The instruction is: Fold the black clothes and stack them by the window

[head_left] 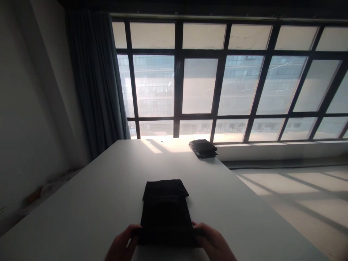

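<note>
A folded black cloth (pixel 166 212) lies lengthwise on the white table in front of me, with a separate-looking flap across its far end. My left hand (pixel 124 242) grips the near left corner, the fingers closed on the fabric edge. At the near right corner my right hand (pixel 213 241) pinches the same cloth between thumb and fingers. The near edge is stretched straight between both hands and appears slightly raised. Dim light hides whether it is a garment or a bag.
A stack of folded black cloths (pixel 203 148) sits near the far right edge of the white table (pixel 114 188). Beyond it stand large framed windows (pixel 199 87). A dark curtain (pixel 94 79) hangs at the left, and sunlit floor (pixel 301 192) lies to the right.
</note>
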Tool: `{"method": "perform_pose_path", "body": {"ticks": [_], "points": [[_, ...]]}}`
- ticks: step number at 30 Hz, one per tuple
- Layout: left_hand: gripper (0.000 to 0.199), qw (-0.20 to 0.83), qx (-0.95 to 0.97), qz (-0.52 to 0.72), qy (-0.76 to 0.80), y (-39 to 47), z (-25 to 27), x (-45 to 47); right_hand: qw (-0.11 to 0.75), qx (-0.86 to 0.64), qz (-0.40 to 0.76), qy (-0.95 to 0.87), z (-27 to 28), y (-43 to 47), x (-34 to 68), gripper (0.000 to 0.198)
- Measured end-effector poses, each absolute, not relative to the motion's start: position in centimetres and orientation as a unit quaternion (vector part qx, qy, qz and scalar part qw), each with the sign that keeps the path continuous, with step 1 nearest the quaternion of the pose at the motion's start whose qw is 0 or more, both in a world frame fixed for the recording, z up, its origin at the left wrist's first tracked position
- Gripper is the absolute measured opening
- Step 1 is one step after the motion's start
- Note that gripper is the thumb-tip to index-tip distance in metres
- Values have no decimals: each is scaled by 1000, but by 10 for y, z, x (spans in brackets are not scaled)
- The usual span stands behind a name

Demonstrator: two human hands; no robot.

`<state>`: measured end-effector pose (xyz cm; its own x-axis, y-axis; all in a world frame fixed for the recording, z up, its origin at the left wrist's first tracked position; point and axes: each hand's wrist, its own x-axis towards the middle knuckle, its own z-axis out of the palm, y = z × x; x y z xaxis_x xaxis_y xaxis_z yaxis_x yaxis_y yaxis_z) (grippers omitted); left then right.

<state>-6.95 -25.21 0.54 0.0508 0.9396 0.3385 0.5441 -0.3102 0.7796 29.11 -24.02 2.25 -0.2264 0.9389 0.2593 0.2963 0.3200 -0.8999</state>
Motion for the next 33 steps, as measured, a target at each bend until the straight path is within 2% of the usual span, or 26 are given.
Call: {"method": "perform_pose_path", "body": {"ticks": [3,7,9,12,15,19,23,25,28,30,33], "points": [[34,225,669,454,543,-238,33,-54,501,-478,345,-633,35,-230,275,51],[35,161,665,455,570,-192,66,-39,531,-516,268,-616,54,-182,255,55],[36,120,661,414,615,-161,76,-34,496,-547,213,-640,64,-148,248,51],[41,88,651,338,674,-114,79,-29,364,-620,132,-682,70,-97,239,45],[43,79,639,280,713,-79,65,-26,270,-665,110,-687,59,-60,234,35],[34,61,633,204,744,-57,39,-28,207,-682,102,-694,32,-37,234,29],[25,21,660,192,726,-50,33,-32,185,-683,88,-701,25,-31,235,31],[30,7,691,198,695,-47,35,-29,192,-677,74,-707,29,-33,233,31],[36,6,752,198,628,-42,36,-16,228,-611,48,-757,35,-42,224,45],[38,17,786,191,588,-40,32,-6,234,-546,61,-802,34,-48,217,49],[44,32,803,176,568,-38,21,1,193,-510,125,-829,28,-52,209,55]]}}
